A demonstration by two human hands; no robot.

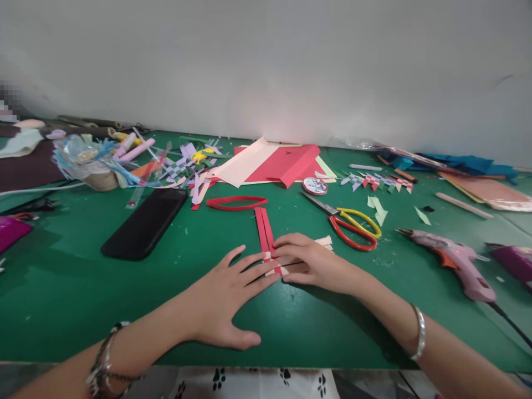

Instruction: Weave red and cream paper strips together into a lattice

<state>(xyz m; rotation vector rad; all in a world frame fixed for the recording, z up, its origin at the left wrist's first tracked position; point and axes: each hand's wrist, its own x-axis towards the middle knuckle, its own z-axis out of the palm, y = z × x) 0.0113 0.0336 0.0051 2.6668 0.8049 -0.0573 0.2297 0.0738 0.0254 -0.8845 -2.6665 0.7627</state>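
Note:
A small weave of red paper strips [263, 227] and cream strips [325, 242] lies on the green table in front of me. Its red strips point away from me and the cream ones stick out to the right. My left hand [226, 296] lies flat with its fingers spread, the fingertips touching the left side of the woven part. From the right, my right hand [316, 263] rests over the weave and the cream strips, its fingers bent and slightly apart. Part of the weave is hidden under the fingers of both hands.
Behind the hands are a red paper loop [236, 203], red sheets [305, 160] and a tape roll [315, 185]. Scissors [353, 228] and a pink glue gun [457, 257] lie right. A black phone [145, 224] and a plastic-wrapped bundle [89, 158] are left.

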